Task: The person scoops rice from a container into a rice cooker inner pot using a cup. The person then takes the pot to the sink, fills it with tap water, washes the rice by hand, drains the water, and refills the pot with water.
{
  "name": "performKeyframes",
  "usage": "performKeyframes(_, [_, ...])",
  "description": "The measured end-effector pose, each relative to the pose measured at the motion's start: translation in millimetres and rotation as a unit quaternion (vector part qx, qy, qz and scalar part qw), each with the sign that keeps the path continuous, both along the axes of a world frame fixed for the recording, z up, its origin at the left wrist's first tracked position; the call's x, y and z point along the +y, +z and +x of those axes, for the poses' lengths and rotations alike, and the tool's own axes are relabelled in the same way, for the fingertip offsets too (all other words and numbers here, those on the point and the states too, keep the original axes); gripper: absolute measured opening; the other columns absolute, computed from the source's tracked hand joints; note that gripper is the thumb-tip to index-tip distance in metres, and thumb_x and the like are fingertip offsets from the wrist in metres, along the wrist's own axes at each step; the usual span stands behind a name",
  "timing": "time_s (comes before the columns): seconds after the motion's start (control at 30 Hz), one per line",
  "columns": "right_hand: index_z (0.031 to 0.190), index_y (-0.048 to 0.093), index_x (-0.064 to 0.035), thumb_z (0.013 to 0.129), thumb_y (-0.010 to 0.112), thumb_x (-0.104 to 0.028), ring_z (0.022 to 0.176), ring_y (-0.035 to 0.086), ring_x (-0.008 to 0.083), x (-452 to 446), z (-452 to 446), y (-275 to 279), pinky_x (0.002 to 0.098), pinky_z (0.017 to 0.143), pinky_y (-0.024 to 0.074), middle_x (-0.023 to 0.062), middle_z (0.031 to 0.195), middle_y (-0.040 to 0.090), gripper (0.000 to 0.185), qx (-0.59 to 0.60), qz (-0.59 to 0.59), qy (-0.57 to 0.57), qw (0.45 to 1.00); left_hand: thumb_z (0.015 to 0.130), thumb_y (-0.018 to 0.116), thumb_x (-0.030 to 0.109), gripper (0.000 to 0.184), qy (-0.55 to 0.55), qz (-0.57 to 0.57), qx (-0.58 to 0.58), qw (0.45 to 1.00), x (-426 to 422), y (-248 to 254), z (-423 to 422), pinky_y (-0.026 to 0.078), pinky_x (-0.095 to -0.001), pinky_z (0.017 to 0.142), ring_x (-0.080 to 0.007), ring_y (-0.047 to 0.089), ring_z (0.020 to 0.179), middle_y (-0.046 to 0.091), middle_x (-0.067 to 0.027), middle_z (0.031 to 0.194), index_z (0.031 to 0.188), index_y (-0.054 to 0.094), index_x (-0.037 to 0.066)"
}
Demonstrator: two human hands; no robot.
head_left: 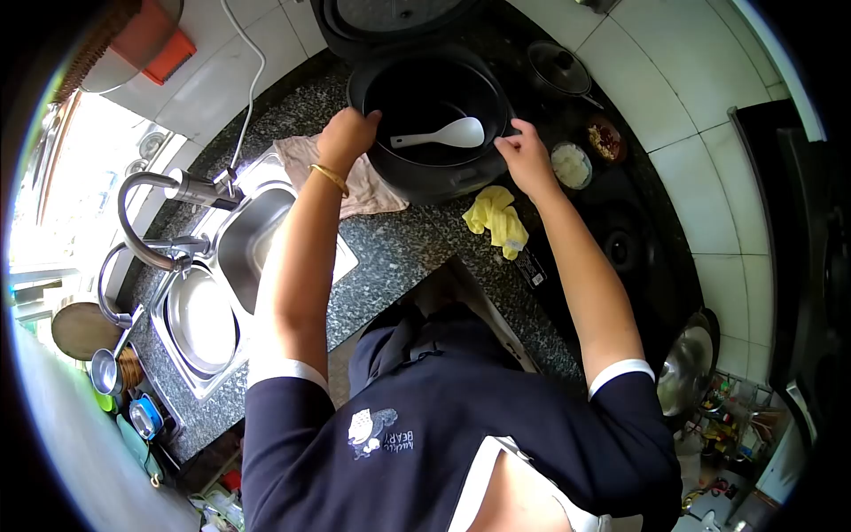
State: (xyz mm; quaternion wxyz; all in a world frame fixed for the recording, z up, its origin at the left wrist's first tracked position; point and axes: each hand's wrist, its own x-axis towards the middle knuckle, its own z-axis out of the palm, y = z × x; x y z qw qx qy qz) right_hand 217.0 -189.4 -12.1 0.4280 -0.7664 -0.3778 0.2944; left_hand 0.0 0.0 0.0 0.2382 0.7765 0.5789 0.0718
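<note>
A black inner pot (pixel 399 96) sits in a dark cooker (pixel 434 184) whose lid (pixel 394 16) stands raised behind it. Inside the pot lies a white rice paddle (pixel 456 133). My left hand (pixel 348 139) is at the pot's left rim, its fingers closed around the edge. At the right rim, my right hand (pixel 528 160) pinches the edge between thumb and fingers. A pinkish cloth (pixel 372 188) lies under and beside the cooker's left side. The crumpled yellow cloth (pixel 496 220) rests on the counter, just in front of the cooker.
Left of the counter (pixel 390 257) is a double steel sink (pixel 250 232) with a curved faucet (pixel 133 217). A black stove (pixel 620 244) is on the right, with a small bowl (pixel 571 166), a dish (pixel 605 140) and a lidded pot (pixel 558 67) behind.
</note>
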Motion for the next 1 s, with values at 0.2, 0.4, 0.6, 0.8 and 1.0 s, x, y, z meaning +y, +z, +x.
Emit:
performKeyframes(0.2, [0.113,0.045,0.0040,0.071,0.066,-0.014,0.075,0.059,0.0169,44.9,-4.5,20.2,0.0264,0.064,0.0450,0.0104,0.087,0.061,0.050,0.104,-0.054,-0.118,0.986,0.073,0.068,0.032,0.039,-0.005,-0.066,-0.210,0.975,13.9,-4.5,-6.8,0.046,-0.0344,0.060,-0.0278,0.061,0.065,0.062,-0.0162,0.071,0.085,0.061,-0.005])
performKeyframes(0.4, [0.118,0.044,0.0036,0.075,0.059,-0.003,0.067,0.051,0.0061,28.4,-23.8,84.7,0.0199,0.058,0.0399,0.0047,0.084,0.060,0.047,0.120,0.139,-0.082,0.979,0.074,0.069,0.021,0.029,0.012,-0.175,-0.517,0.838,-0.2,64.0,-27.9,0.033,-0.0246,0.053,-0.0082,0.037,0.054,0.043,0.0036,0.057,0.062,0.048,0.006])
performKeyframes(0.6, [0.127,0.031,0.0065,0.080,0.054,0.003,0.086,0.055,0.0091,-31.7,-124.2,115.4,0.0215,0.078,0.0426,0.0111,0.104,0.059,0.053,0.099,0.241,0.065,0.963,0.078,0.061,0.014,0.024,0.010,-0.168,-0.594,0.787,-102.5,85.4,-164.8,0.035,-0.0269,0.087,-0.0148,0.050,0.095,0.053,-0.0057,0.104,0.092,0.062,-0.005])
performKeyframes(0.8, [0.122,0.043,-0.0060,0.062,0.069,-0.002,0.098,0.046,0.0251,-10.9,-178.8,91.6,0.0365,0.082,0.0385,0.0080,0.102,0.051,0.066,-0.371,0.159,0.194,0.894,0.076,0.063,0.012,0.011,0.300,-0.224,-0.547,0.749,-181.3,54.9,-224.3,0.036,-0.0195,0.063,-0.0048,0.047,0.068,0.054,0.0046,0.074,0.068,0.057,0.007])
performKeyframes(1.0, [0.087,0.054,-0.0095,0.064,0.068,-0.019,0.087,0.050,0.0204,20.7,-260.2,27.9,0.0332,0.068,0.0416,0.0029,0.085,0.054,0.029,-0.387,0.096,0.539,0.742,0.077,0.062,0.011,0.006,0.372,-0.272,-0.534,0.708,-214.9,24.0,-242.9,0.031,-0.0166,0.053,-0.0002,0.041,0.062,0.052,0.0062,0.083,0.075,0.061,0.006])
